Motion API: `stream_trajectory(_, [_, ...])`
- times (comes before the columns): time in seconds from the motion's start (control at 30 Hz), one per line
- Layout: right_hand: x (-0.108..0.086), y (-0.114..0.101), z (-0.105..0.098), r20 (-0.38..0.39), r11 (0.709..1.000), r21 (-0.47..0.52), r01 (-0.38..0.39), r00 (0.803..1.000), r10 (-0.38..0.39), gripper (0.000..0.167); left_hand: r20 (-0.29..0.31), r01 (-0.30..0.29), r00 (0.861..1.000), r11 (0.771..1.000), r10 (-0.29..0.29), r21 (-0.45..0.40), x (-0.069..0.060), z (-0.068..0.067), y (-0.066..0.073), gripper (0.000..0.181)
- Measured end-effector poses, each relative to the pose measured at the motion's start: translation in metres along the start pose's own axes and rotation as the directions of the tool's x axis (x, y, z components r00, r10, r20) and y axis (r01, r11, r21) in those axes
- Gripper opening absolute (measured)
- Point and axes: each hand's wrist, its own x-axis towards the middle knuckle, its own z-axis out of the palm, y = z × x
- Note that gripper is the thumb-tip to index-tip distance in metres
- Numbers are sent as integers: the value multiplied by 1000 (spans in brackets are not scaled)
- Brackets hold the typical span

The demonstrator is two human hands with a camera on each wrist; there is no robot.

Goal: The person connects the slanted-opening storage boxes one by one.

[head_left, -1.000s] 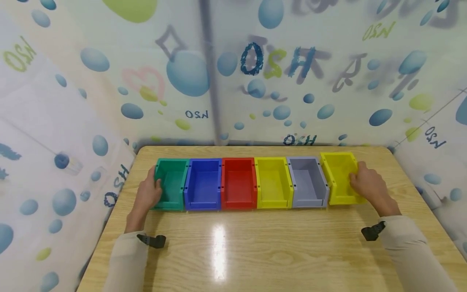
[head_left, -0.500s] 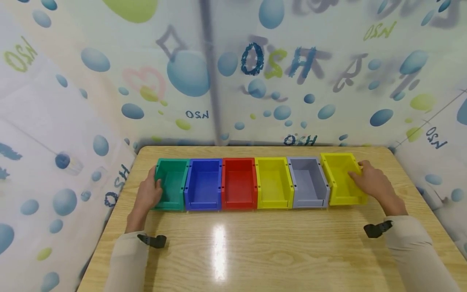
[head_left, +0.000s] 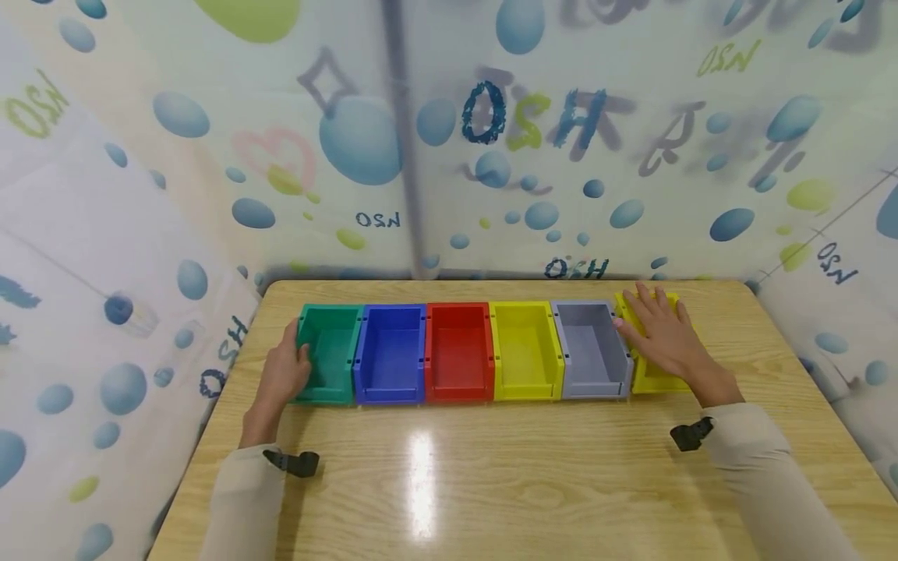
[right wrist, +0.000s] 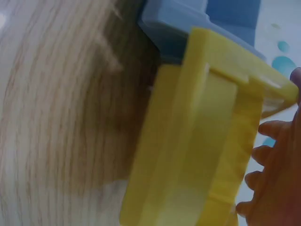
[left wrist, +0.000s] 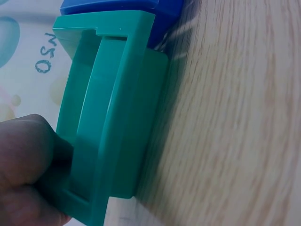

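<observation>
My left hand point(head_left: 281, 372) grips the left wall of the green bin point(head_left: 331, 347), its thumb over the rim on the inside. The left wrist view shows that thumb on the wall of the green bin point(left wrist: 127, 103) from close by. My right hand point(head_left: 662, 335) lies over the right-hand yellow bin point(head_left: 648, 383) with its fingers straight and spread. Its thumb is at the rim between this bin and the grey bin point(head_left: 591, 351). In the right wrist view the fingers are above the opening of the yellow bin point(right wrist: 188, 155); contact cannot be told for all of them.
Between the green and grey bins stand a blue bin point(head_left: 393, 351), a red bin point(head_left: 459, 351) and another yellow bin point(head_left: 528, 351), side by side in one row. They stand on a wooden table point(head_left: 505, 467) before a patterned wall point(head_left: 575, 195).
My right hand has let go of the right wall of the right-hand yellow bin and moved left over it, fingers spread. The left hand and the bins have stayed in place.
</observation>
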Motion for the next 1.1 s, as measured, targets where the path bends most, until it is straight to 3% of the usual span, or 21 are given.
stream_trajectory(0.33, [3,-5,8,70,994,-105,-25,997,32,82,3,3,1000,1000,-3,3,1,0,0,55])
stream_trajectory(1.1, [5,0,18,128,997,-63,-51,990,58,82,24,19,1000,1000,-19,8,0,0,4,56])
